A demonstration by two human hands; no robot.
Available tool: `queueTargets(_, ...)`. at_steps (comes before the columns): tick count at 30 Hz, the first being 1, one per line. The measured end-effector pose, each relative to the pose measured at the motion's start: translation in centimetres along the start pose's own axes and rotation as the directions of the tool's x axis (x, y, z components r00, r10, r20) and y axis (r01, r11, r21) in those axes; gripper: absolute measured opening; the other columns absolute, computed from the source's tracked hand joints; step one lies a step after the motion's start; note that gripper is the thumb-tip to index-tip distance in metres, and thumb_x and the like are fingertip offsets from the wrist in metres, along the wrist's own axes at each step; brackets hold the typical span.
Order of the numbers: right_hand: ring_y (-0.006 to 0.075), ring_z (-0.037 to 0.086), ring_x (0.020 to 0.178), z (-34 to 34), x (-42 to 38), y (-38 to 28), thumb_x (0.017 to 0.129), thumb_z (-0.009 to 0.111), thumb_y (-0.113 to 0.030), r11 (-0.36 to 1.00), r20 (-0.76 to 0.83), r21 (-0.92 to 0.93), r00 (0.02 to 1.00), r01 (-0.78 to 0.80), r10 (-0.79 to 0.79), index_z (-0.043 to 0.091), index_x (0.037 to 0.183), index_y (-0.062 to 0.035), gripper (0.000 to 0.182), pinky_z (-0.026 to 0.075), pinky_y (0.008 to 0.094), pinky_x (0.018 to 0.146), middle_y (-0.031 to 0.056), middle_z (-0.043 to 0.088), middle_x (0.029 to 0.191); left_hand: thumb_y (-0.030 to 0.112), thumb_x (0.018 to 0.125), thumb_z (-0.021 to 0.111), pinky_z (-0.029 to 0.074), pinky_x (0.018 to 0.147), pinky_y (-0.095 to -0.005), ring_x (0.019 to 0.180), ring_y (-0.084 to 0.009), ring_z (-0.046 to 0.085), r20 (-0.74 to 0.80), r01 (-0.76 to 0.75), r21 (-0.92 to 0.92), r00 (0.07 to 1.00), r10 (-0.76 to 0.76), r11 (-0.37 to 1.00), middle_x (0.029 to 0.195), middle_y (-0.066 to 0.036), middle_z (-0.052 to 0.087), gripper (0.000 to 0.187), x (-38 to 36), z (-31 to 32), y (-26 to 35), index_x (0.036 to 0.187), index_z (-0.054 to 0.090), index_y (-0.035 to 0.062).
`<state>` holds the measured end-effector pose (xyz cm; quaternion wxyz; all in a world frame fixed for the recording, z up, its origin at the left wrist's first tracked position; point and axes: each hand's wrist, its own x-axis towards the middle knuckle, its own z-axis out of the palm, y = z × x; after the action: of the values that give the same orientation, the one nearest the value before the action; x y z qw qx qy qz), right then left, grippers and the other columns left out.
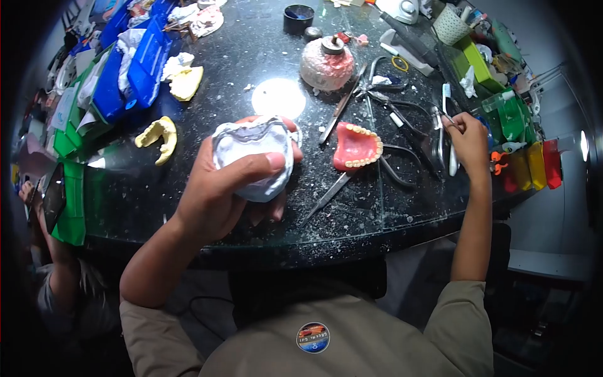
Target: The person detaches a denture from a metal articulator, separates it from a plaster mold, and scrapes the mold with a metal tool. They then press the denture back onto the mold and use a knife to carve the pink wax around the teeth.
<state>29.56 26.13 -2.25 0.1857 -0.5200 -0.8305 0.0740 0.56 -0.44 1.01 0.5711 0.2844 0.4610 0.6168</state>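
Observation:
My left hand (220, 179) grips a pale grey-white plaster dental cast (254, 179), its thumb lying across the flat inner area and the fingers behind it. At the right, my right hand (468, 138) has its fingertips pinched together over a group of slim tools, and what they hold is hidden. A toothbrush (446, 93) with blue-white bristles shows just above those fingertips. Between my hands rests a pink denture base with a row of teeth (357, 147), close to several metal pliers (402, 169) and a pointed blade (326, 200).
A plaster-spattered round burner (326, 66) stands at the back, beside a black cup (298, 20). A yellowish arch-shaped cast (160, 139) lies left, near blue bins (144, 69). Coloured bins (534, 164) line the right side. Another person's arm (53, 245) shows far left.

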Motion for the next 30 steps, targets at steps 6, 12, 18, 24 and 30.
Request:
queueTargets(6, 0.0055, 0.047, 0.067, -3.5, -3.5, -7.5, 0.099, 0.042, -0.020, 0.746, -0.104, 0.611, 0.961, 0.266, -0.258, 0.062, 0.094, 0.0014, 0.030, 0.036, 0.0212, 0.062, 0.0012, 0.054, 0.069, 0.013, 0.075, 0.064, 0.043, 0.036, -0.0220, 0.049, -0.0168, 0.058, -0.011, -0.003, 0.028, 1.000, 0.003, 1.000, 0.093, -0.013, 0.061, 0.050, -0.1, 0.0, 0.2, 0.118, 0.046, -0.0064)
queueTargets(12, 0.0279, 0.063, 0.067, -2.1, -7.9, -15.2, 0.073, 0.059, 0.006, 0.575, 0.054, 0.550, 0.661, 0.606, -0.749, 0.061, 0.087, 0.0011, 0.015, 0.048, 0.0368, 0.060, 0.0120, 0.060, 0.074, 0.012, 0.078, 0.065, 0.044, 0.039, -0.0208, 0.053, -0.0145, 0.060, 0.018, -0.067, 0.145, 0.998, 0.065, 0.987, 0.092, -0.010, 0.062, 0.046, -0.2, -0.2, -0.6, 0.117, 0.048, -0.0044)
queueTargets(18, 0.0161, 0.041, 0.046, -2.0, -3.7, -6.9, 0.092, 0.051, -0.009, 0.966, -0.031, 0.188, 0.984, 0.179, -0.177, 0.061, 0.089, 0.0014, 0.015, 0.033, 0.0310, 0.046, 0.0072, 0.049, 0.054, 0.009, 0.080, 0.060, 0.043, 0.038, -0.0208, 0.052, -0.0157, 0.061, -0.051, -0.269, 0.112, 0.960, 0.276, 0.957, 0.094, -0.014, 0.061, 0.044, -0.5, -0.8, 1.4, 0.119, 0.047, -0.0055)
queueTargets(24, 0.0258, 0.058, 0.086, -1.2, -2.3, -4.4, 0.083, 0.064, -0.011, 0.962, -0.170, -0.037, 0.947, 0.272, -0.274, 0.060, 0.105, -0.0015, 0.025, 0.045, 0.0333, 0.078, 0.0135, 0.059, 0.099, 0.037, 0.094, 0.030, 0.048, 0.054, -0.0298, 0.071, -0.0293, 0.061, -0.148, -0.362, -0.141, 0.928, 0.341, 0.922, 0.116, -0.028, 0.054, 0.059, 0.9, -3.4, 2.4, 0.130, 0.037, -0.0097)
queueTargets(30, 0.0322, 0.050, 0.111, -1.3, -4.0, -12.4, 0.072, 0.075, -0.022, 0.676, 0.076, 0.370, 0.704, 0.637, -0.706, 0.056, 0.118, -0.0059, 0.052, 0.039, 0.0397, 0.097, 0.0150, 0.054, 0.115, 0.037, 0.097, 0.020, 0.048, 0.067, -0.0329, 0.082, -0.0323, 0.060, -0.096, -0.353, -0.179, 0.935, 0.341, 0.918, 0.124, -0.028, 0.051, 0.061, 1.7, -4.4, 2.1, 0.135, 0.032, -0.0092)
